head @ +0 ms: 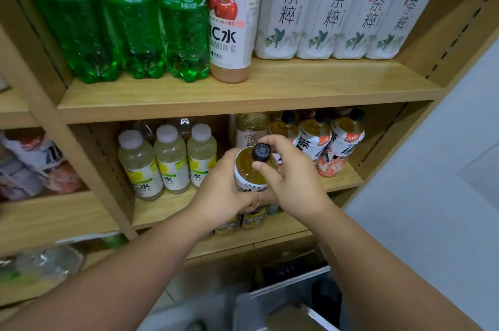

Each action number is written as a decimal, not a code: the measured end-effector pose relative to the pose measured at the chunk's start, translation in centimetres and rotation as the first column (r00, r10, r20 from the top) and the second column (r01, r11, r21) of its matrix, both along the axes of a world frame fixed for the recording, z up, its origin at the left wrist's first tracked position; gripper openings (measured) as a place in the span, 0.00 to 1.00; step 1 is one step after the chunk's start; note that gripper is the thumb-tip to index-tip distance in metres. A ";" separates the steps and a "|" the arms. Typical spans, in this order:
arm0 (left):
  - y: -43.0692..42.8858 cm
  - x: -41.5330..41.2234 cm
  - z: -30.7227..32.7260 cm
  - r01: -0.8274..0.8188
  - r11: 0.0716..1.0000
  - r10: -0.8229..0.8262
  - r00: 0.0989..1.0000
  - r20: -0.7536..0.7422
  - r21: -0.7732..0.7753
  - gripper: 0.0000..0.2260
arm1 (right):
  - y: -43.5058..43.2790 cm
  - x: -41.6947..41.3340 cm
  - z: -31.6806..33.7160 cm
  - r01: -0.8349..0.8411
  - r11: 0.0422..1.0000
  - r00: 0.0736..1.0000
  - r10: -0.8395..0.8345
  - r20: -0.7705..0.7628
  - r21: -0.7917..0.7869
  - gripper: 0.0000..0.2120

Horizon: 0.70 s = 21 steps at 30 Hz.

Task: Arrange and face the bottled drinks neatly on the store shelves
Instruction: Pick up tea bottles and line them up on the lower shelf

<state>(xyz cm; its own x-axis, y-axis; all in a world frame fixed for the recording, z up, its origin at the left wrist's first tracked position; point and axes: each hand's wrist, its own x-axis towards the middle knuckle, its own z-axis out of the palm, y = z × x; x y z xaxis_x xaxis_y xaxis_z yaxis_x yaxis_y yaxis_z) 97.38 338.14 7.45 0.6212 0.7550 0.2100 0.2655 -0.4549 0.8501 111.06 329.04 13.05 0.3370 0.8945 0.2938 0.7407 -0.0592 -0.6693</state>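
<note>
A tea bottle (249,168) with a black cap (260,152) is held upright in front of the middle shelf (172,209), its body wrapped by the curled fingers of the left hand (221,195) while its neck is pinched just below the cap by the fingers of the right hand (291,176). Three lemon drink bottles (167,160) are stood in a row to its left, and orange-labelled tea bottles (332,144) are grouped to its right on the same shelf.
</note>
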 end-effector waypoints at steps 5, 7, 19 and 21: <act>-3.0 -3.8 0.8 -0.115 0.993 0.115 0.993 0.008 0.014 0.36 | -1.1 -2.2 0.7 -0.129 0.992 0.991 0.129 0.019 -0.003 0.16; -4.2 -6.1 0.7 -0.177 0.984 0.177 0.984 0.012 0.001 0.36 | -1.0 -3.8 0.6 -0.194 0.981 0.981 0.194 0.015 -0.006 0.16; -6.8 -22.8 0.9 -0.500 0.865 0.501 0.864 -0.052 0.035 0.35 | 2.4 -18.4 0.0 -0.542 0.840 0.829 0.537 -0.154 0.011 0.14; -6.3 -25.0 0.4 -0.524 0.851 0.525 0.850 -0.052 0.027 0.36 | 3.3 -20.6 -0.1 -0.566 0.825 0.814 0.559 -0.160 0.003 0.15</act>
<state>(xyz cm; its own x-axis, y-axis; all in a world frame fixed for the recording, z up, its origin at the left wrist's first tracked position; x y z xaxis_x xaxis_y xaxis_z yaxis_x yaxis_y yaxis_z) 72.34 331.80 7.86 0.1444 0.9696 0.1977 0.5133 -0.2442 0.8227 90.45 332.31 12.91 -0.1923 0.9519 0.2385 0.5469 0.3058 -0.7794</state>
